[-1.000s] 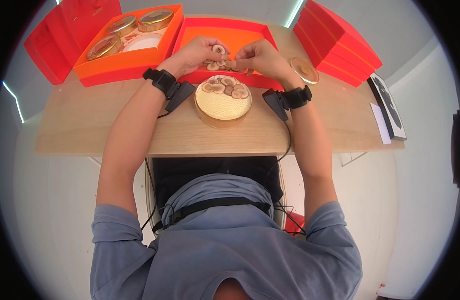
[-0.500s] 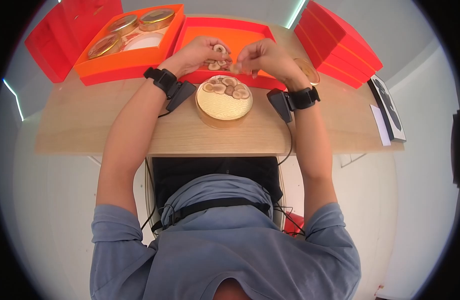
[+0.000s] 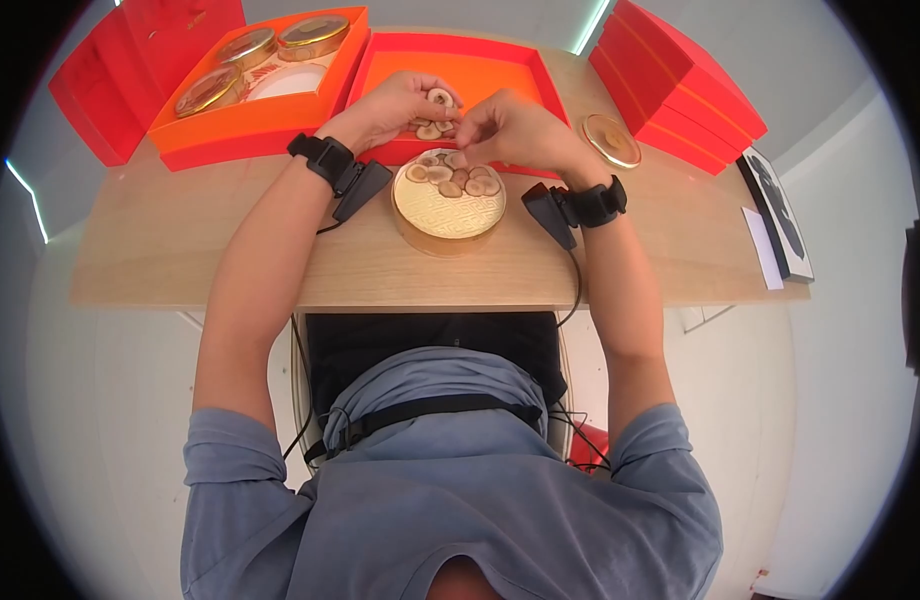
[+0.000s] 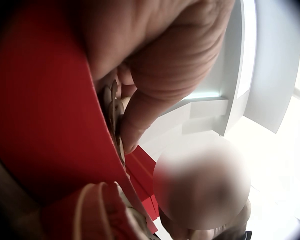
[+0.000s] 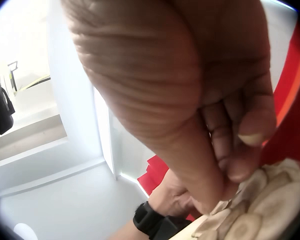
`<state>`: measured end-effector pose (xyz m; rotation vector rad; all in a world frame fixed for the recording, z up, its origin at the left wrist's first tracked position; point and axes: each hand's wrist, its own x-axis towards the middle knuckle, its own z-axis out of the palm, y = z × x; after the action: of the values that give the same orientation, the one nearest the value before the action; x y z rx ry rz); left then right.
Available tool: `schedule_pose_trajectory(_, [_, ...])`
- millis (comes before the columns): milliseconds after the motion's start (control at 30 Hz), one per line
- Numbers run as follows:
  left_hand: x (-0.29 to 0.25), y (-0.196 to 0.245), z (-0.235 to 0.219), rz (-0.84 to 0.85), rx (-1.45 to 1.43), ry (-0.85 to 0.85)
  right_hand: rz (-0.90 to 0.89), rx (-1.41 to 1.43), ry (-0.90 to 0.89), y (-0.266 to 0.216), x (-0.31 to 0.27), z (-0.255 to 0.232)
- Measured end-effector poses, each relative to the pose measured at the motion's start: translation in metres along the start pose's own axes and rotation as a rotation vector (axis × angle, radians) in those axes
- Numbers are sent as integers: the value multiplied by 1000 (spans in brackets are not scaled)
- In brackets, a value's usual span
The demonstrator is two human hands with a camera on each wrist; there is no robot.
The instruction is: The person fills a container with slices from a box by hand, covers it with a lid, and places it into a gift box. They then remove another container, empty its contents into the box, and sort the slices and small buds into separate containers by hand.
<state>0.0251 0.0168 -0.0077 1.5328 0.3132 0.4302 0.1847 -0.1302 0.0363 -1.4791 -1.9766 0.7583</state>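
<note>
A round gold container (image 3: 445, 222) with an embossed gold top stands on the table in front of the body. Pale dried slices (image 3: 476, 183) with brown rims overlap along its far side. My right hand (image 3: 525, 135) reaches over that far edge, thumb and fingertips pinching a slice among the others; the right wrist view shows the fingertips right at the layered slices (image 5: 245, 226). Just beyond, my left hand (image 3: 400, 108) grips several more slices (image 3: 439, 98) at the near wall of a shallow red box. In the left wrist view, its thumb presses against these stacked slices (image 4: 115, 107).
The shallow red box (image 3: 490, 45) has an orange inside. At its left, an orange-red box (image 3: 160, 140) holds several gold-lidded round containers (image 3: 313, 33). A round gold lid (image 3: 610, 140) lies at right, near stacked red boxes (image 3: 670, 85). A dark-framed panel (image 3: 780, 215) lies at the right edge.
My right hand has come from over the red box down and toward me onto the slices on the gold container. One slice there sits lower than before. The left hand stays nearly still.
</note>
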Motion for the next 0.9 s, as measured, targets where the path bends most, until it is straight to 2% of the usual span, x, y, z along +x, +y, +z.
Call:
schedule_pose_trajectory(167, [-3, 4, 4, 5, 4, 7, 88, -53, 199, 9, 8, -6])
schedule_pose_trajectory(267, [-4, 6, 8, 5, 28, 36, 109, 18, 252, 8, 9, 0])
schedule_pose_trajectory(467, [2, 3, 0, 16, 70, -15, 53, -18, 331, 17, 20, 7])
schedule_pose_trajectory(533, [1, 4, 2, 11, 74, 11, 63, 5, 359, 19, 21, 11])
schedule_pose_trajectory(633, [2, 4, -3, -6, 72, -53, 101, 27, 387, 20, 22, 11])
schedule_pose_trajectory(733, [-1, 4, 6, -31, 74, 57, 109, 36, 400, 28, 27, 11])
schedule_pose_trajectory(900, [-1, 2, 3, -32, -4, -15, 88, 87, 393, 35, 27, 11])
